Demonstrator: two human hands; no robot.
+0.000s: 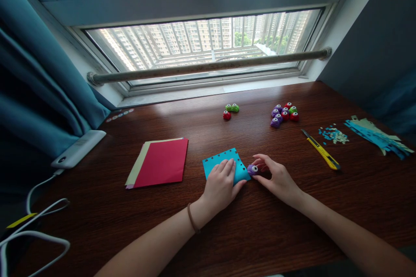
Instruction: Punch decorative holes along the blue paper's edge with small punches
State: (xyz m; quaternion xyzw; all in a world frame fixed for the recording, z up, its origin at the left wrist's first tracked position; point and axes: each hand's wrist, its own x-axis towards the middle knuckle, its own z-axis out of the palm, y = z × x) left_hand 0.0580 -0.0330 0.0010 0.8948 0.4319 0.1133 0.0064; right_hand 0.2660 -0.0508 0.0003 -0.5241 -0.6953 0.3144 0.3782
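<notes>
A blue paper square (218, 161) with small punched holes along its edges lies flat on the brown wooden desk (253, 229). My left hand (221, 185) presses down on the sheet's near right part. My right hand (276, 178) grips a small purple paper punch (252, 169) at the sheet's right edge, fingers curled around it.
A red sheet stack (160, 162) lies to the left. Three small punches (230, 111) and a cluster of several more (284, 114) sit farther back. A yellow utility knife (321, 150), paper bits (333, 134) and blue paper strips (378, 136) lie at the right. A white device (78, 148) and cables (39, 229) are at the left.
</notes>
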